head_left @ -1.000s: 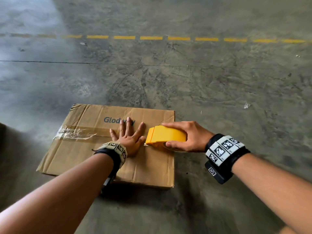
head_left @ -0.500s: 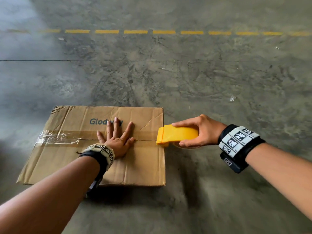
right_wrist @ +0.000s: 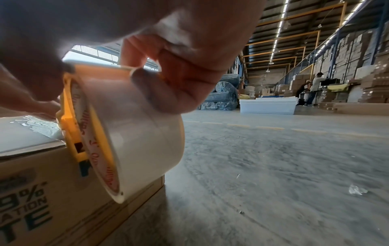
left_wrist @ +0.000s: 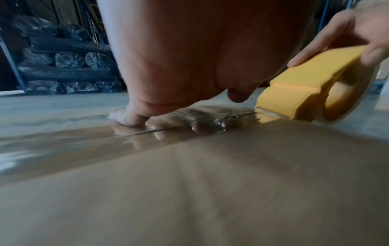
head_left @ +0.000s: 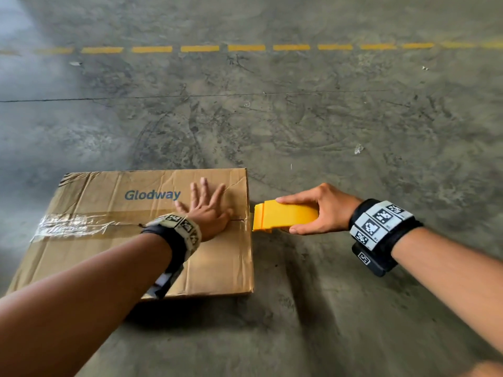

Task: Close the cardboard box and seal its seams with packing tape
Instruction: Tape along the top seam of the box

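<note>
Two hands are showing in my feeds, both working at one cardboard box point(head_left: 114, 240) that is lying closed on the concrete floor point(head_left: 299, 126). The left hand point(head_left: 206, 210) is pressing flat on the box top, its fingers point(head_left: 202, 186) spread wide and straight, gripping nothing; the printed word "Glodway" is sitting just beside those fingertips, on the side away from the right hand. The heel of this palm is resting over the centre seam. Clear packing tape point(head_left: 73, 225) is lying along that seam, running behind the left wrist toward the far end of the box, wrinkled there.

The right hand point(head_left: 324, 210) is holding a yellow tape dispenser point(head_left: 283, 216), fingers curled over its top and the thumb underneath. The dispenser's front edge is sitting just past the box edge nearest the right fingers, at seam level. In the right wrist view I am seeing the tape roll point(right_wrist: 134, 133) hanging below those fingers, against the box's side wall. Whether the tape is already cut from the roll, I cannot tell.

Beyond the fingertips, a dashed yellow line point(head_left: 245, 47) is crossing the floor.
</note>
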